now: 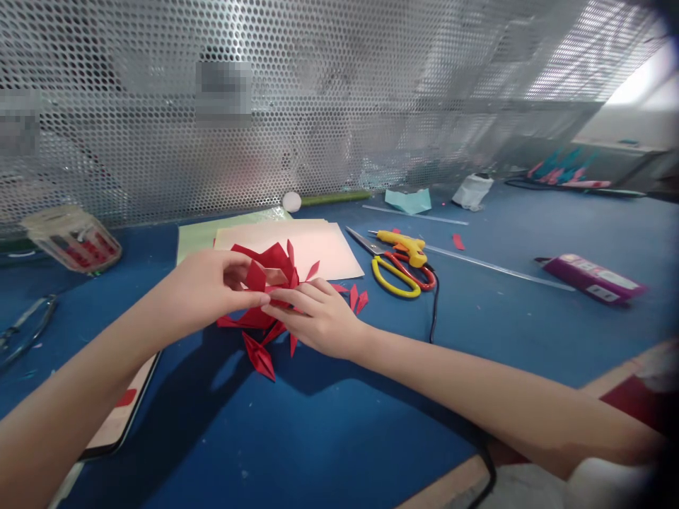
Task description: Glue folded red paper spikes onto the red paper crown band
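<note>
A red folded-paper piece with pointed, petal-like parts rises between my two hands. My left hand grips its left side, thumb and fingers closed on the red paper. From the right, my right hand pinches its near side, with fingertips close to my left thumb. More red folded pieces lie below and around the hands on the blue table. Two small red pieces rest just right of my right hand. Behind the hands are pale paper sheets. The fingers partly hide the red piece's middle.
Yellow-and-red scissors and a yellow glue gun with a black cord lie right of the paper. A purple packet is farther right. At left are a plastic jar and a phone. A perforated metal panel stands behind.
</note>
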`<state>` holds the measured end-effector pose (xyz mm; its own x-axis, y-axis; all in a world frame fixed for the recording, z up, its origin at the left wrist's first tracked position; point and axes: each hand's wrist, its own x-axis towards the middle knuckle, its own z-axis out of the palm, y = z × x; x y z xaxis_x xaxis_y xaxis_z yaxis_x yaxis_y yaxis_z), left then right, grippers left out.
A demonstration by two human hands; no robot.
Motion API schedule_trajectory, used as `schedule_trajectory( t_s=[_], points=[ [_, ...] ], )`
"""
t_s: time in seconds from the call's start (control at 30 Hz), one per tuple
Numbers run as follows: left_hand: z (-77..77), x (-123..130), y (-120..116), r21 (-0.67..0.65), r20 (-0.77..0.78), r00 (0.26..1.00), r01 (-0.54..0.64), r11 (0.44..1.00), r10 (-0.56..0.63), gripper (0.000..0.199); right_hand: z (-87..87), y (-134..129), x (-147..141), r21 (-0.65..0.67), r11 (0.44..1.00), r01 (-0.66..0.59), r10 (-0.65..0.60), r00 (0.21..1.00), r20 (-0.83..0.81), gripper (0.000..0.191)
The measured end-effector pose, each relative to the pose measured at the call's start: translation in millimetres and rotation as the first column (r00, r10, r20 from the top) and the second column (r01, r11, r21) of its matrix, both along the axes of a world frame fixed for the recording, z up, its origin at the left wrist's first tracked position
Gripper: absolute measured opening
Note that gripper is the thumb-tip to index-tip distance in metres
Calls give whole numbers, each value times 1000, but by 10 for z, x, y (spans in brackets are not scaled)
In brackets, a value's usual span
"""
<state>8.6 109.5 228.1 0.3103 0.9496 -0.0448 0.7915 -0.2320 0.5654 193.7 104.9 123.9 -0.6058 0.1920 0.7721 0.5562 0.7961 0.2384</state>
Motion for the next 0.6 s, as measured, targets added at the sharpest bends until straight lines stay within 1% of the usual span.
schedule_trajectory(
  t_s=[0.1, 0.23, 0.4, 0.6],
  points=[
    [-13, -4, 6, -5, -87, 996, -8, 1000, 7, 24, 12, -15, -5, 15, 1000, -21, 21, 999, -25, 22],
    [-66, -11, 16, -16, -148, 989, -2, 1000, 0, 18, 29, -43, -4, 18, 1000, -19, 20, 996, -87, 19],
    [-121, 9, 15, -23, -152, 988, 18, 1000, -21, 18, 17, -44, 30, -27, 999, -41, 38, 992, -117, 19],
    [-135, 27, 13, -22, -137, 991, 8, 1000, -11, 19, -16, -20, 52, -119, 992, -40, 11, 972, -234, 19]
  ],
)
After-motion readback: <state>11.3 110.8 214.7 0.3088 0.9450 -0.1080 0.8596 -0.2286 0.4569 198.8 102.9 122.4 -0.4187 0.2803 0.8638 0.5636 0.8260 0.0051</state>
